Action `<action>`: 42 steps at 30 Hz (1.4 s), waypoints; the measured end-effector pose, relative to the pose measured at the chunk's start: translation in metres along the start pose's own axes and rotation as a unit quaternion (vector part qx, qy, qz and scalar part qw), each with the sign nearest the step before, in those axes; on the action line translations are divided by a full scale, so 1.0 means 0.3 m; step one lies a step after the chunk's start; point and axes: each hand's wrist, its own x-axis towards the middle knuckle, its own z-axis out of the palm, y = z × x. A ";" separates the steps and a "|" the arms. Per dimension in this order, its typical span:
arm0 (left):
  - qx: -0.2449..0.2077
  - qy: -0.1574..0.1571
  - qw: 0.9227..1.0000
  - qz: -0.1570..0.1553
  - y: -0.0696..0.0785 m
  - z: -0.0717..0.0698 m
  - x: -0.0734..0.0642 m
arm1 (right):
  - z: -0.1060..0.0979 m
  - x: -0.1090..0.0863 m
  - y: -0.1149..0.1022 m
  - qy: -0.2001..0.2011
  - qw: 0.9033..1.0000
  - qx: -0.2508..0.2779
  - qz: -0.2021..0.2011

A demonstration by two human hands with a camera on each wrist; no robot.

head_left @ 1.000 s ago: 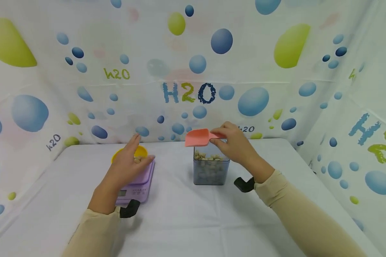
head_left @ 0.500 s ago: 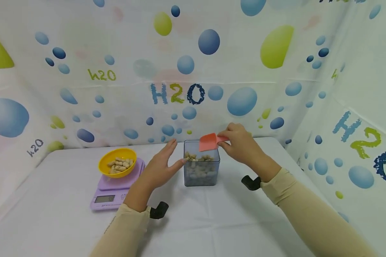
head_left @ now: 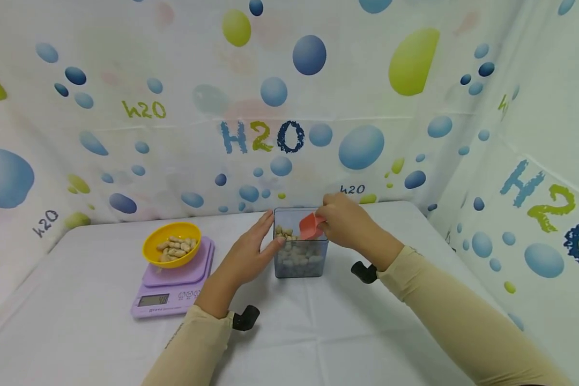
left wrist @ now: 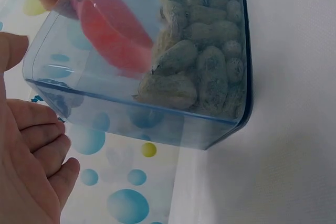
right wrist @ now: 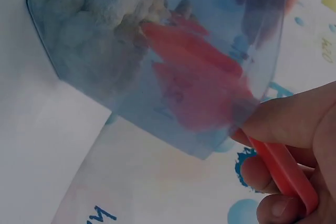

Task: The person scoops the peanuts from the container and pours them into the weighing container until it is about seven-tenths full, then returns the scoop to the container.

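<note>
My right hand [head_left: 342, 221] grips the handle of a coral-red scoop [head_left: 310, 227]. The scoop's blade is inside a clear bluish plastic container [head_left: 300, 269], its tip right at the peanuts [left wrist: 210, 35] in their shells. In the right wrist view the thumb and curled fingers wrap the red handle [right wrist: 283, 169] just outside the rim. My left hand [head_left: 243, 256] is at the container's left side, fingers extended, with the thumb and fingertips right at the rim. In the left wrist view its palm and relaxed fingers [left wrist: 39, 145] show beside the container wall.
Left of the hands, a purple kitchen scale [head_left: 173, 295] carries a yellow bowl [head_left: 155, 234] with peanuts in it. The scale's display [head_left: 153, 299] is lit. A white cloth covers the table [head_left: 280, 343], and a patterned curtain [head_left: 173, 59] hangs behind it.
My left hand has moved right, from over the bowl to the container's side. My right hand has lowered the scoop from above the container into it. The head view has turned slightly right.
</note>
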 end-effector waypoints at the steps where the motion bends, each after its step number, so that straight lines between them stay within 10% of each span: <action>1: -0.001 0.001 1.000 0.002 -0.002 0.000 -0.001 | 0.006 0.006 -0.005 -0.007 1.000 0.001 0.003; 21: -0.019 -0.003 1.000 0.021 -0.007 -0.007 0.003 | 0.062 0.081 0.032 -0.100 0.991 0.090 0.003; 42: -0.028 -0.009 1.000 0.009 -0.002 -0.009 0.000 | 0.103 0.081 0.030 -0.029 0.990 0.136 0.029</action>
